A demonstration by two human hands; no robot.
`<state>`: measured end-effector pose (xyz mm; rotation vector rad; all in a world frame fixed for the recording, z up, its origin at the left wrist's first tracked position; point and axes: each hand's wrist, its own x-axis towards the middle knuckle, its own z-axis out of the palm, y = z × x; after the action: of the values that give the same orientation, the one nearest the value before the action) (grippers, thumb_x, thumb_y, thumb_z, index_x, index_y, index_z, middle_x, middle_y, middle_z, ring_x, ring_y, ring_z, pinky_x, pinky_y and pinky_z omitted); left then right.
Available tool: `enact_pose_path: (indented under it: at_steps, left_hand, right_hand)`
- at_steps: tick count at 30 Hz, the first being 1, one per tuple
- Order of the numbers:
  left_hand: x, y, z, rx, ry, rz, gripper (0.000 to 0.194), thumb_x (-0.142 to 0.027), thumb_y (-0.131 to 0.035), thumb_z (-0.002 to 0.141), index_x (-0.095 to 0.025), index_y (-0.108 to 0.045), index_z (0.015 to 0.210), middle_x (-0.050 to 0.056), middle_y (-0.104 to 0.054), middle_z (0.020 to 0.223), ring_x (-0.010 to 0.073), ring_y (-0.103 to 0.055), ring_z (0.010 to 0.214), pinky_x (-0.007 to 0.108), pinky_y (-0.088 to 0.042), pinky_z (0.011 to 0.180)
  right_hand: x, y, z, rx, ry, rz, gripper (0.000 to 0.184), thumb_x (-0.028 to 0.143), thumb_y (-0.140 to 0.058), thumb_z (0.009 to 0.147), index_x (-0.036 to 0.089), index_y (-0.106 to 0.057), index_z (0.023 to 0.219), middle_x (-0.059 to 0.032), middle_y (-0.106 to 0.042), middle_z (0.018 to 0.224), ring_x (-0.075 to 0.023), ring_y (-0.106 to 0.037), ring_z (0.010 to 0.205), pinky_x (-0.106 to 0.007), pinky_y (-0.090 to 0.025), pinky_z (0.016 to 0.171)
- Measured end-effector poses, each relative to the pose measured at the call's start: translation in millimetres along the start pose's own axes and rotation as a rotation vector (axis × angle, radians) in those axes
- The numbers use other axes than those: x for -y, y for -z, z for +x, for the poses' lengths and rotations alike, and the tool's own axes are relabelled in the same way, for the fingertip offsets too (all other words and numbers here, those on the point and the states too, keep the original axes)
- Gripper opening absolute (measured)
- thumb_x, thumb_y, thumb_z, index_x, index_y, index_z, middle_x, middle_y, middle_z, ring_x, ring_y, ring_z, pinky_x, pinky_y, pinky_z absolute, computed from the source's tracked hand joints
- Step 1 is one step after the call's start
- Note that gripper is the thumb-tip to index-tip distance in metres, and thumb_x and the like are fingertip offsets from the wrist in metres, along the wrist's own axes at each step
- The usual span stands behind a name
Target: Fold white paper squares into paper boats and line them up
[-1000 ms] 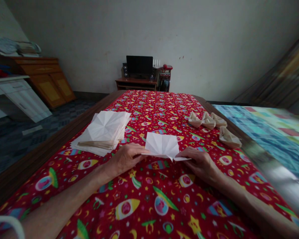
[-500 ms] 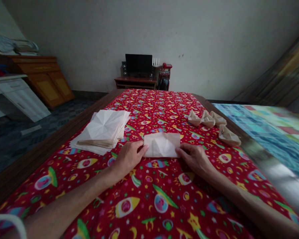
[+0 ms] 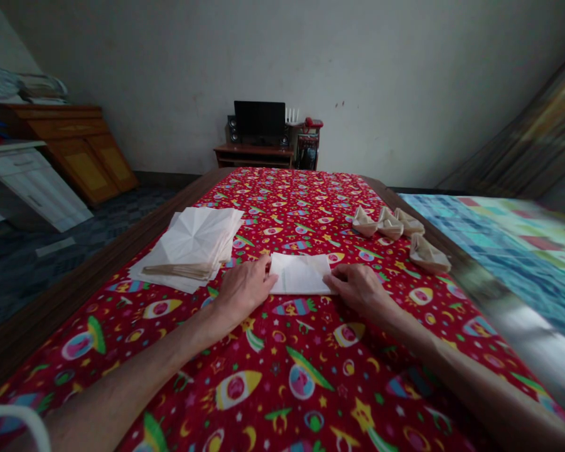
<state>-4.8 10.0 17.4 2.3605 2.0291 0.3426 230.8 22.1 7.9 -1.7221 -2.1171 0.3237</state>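
A folded sheet of white paper (image 3: 300, 274) lies on the red patterned cloth in front of me, its long side running left to right. My left hand (image 3: 248, 284) pinches its left end between thumb and fingers. At the opposite end my right hand (image 3: 358, 285) grips the right edge, fingers curled together. To the left rests a stack of creased white paper sheets (image 3: 193, 235), with some folded pieces along its near side. Several folded paper boats (image 3: 390, 224) stand on the right, one paper boat (image 3: 429, 255) a little nearer than the others.
The red cloth (image 3: 238, 386) covers a long table with a dark wooden edge (image 3: 157, 220). Beyond its far end stand a black monitor (image 3: 260, 119) and speakers on a small desk. Wooden cabinets (image 3: 82, 150) are at left, a bed with a blue patterned cover (image 3: 489, 251) at right.
My right hand has shifted slightly left and curled closer over the paper's right end. The paper looks flatter and its crease marks show less. My view has turned slightly.
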Motion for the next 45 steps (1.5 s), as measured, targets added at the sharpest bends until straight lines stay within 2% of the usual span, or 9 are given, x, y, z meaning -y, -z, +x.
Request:
enact_pose_path:
  at_steps: [3,5,8,10,13,16,19,41,45]
  left_hand:
    - [3,-4.0,-1,-0.075,-0.019,-0.043,0.044,-0.032,-0.052,0.086,-0.019,-0.044,0.127,0.004,-0.067,0.081,0.0216,-0.065,0.077,0.029,-0.046,0.064]
    - [5,-6.4,-3,-0.185,-0.125,-0.055,0.041,-0.028,-0.049,0.088,-0.016,-0.045,0.127,0.008,-0.065,0.099,0.0221,-0.062,0.093,0.033,-0.048,0.08]
    - [4,-7.6,-7,-0.302,-0.344,-0.052,0.036,-0.024,-0.04,0.092,-0.014,-0.05,0.125,0.012,-0.052,0.129,0.0239,-0.047,0.121,0.04,-0.037,0.103]
    - [-1,-7.5,-13,-0.271,-0.498,-0.062,0.037,-0.024,-0.034,0.095,-0.015,-0.048,0.129,0.01,-0.044,0.14,0.0227,-0.036,0.132,0.042,-0.028,0.111]
    - [-9,-9.2,-20,-0.116,-0.64,-0.077,0.04,-0.029,-0.031,0.097,-0.021,-0.043,0.134,0.005,-0.038,0.146,0.0211,-0.027,0.137,0.044,-0.025,0.112]
    - [-12,-13.5,-23,-0.012,-0.633,-0.094,0.042,-0.033,-0.028,0.098,-0.024,-0.039,0.137,0.004,-0.033,0.148,0.0204,-0.026,0.138,0.044,-0.026,0.112]
    - [-10,-17.1,-22,0.016,-0.606,-0.107,0.043,-0.034,-0.026,0.098,-0.024,-0.037,0.139,0.004,-0.031,0.149,0.0197,-0.025,0.138,0.044,-0.025,0.112]
    - [-9,-16.3,-18,0.074,-0.615,-0.055,0.042,-0.035,-0.029,0.098,-0.028,-0.038,0.138,0.002,-0.033,0.148,0.0221,-0.027,0.137,0.045,-0.023,0.112]
    - [-8,-14.6,-18,0.063,-0.635,-0.037,0.041,-0.034,-0.03,0.098,-0.031,-0.038,0.138,0.003,-0.031,0.149,0.0243,-0.027,0.138,0.046,-0.024,0.111]
  right_hand:
    - [2,1,0,0.01,0.002,-0.021,0.029,0.037,-0.049,0.079,0.018,-0.061,0.061,-0.0001,-0.055,0.053,-0.011,-0.048,0.051,-0.022,-0.026,0.049]
    - [3,2,-1,0.02,0.0,-0.031,0.029,0.036,-0.048,0.08,0.018,-0.06,0.061,0.0,-0.055,0.054,-0.0107,-0.047,0.052,-0.022,-0.026,0.049]
    - [3,2,-1,0.022,-0.014,-0.038,0.027,0.035,-0.049,0.08,0.018,-0.061,0.063,-0.0002,-0.056,0.057,-0.0106,-0.047,0.053,-0.022,-0.025,0.05]
    - [2,2,-1,0.021,-0.009,-0.04,0.027,0.036,-0.049,0.08,0.018,-0.062,0.065,-0.0001,-0.056,0.057,-0.0105,-0.047,0.053,-0.022,-0.025,0.051]
    - [2,1,-1,0.017,0.008,-0.038,0.028,0.036,-0.048,0.081,0.018,-0.06,0.063,0.0003,-0.055,0.056,-0.0102,-0.045,0.052,-0.022,-0.024,0.051]
    - [2,1,-1,0.0,0.025,-0.043,0.029,0.036,-0.047,0.082,0.018,-0.058,0.063,0.0004,-0.054,0.055,-0.01,-0.044,0.051,-0.023,-0.024,0.051]
    - [3,1,-1,-0.002,0.033,-0.049,0.028,0.035,-0.046,0.082,0.017,-0.057,0.063,0.0007,-0.052,0.054,-0.0098,-0.043,0.051,-0.023,-0.023,0.051]
    - [0,-1,4,0.012,0.044,-0.063,0.026,0.031,-0.048,0.08,0.017,-0.058,0.061,0.0006,-0.054,0.053,-0.0092,-0.044,0.05,-0.022,-0.025,0.05]
    - [0,0,-1,-0.027,0.075,-0.142,0.022,0.032,-0.049,0.083,0.016,-0.064,0.078,-0.0018,-0.062,0.062,-0.0115,-0.051,0.054,-0.022,-0.031,0.051]
